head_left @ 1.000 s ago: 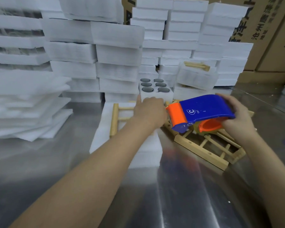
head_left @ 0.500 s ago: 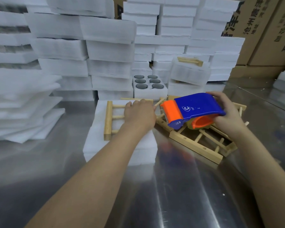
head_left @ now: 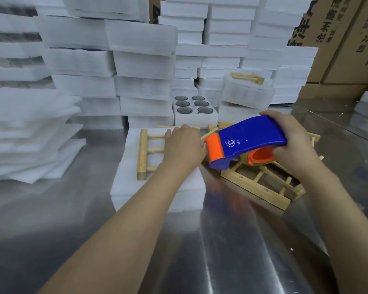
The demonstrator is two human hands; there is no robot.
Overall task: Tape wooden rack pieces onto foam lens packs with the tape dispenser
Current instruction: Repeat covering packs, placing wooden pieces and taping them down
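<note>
Pinning comes first: on the steel table (head_left: 221, 251) the foam pack (head_left: 157, 187) lies flat with the rack (head_left: 141, 153) on top, and the left hand (head_left: 184, 148) curls its fingers over the rack's right side, holding it down. Just beside, the right hand (head_left: 293, 143) wraps round the tape dispenser (head_left: 246, 141), held above the spare racks (head_left: 259, 187). I'd land its orange nose on foam, then pull straight across.

A shiny brushed-metal tabletop (head_left: 232, 251) reflects the light. Brown cardboard boxes (head_left: 338, 39) printed with dark characters stand at the far right. Loose thin white foam sheets (head_left: 30, 145) lie piled at the left.
</note>
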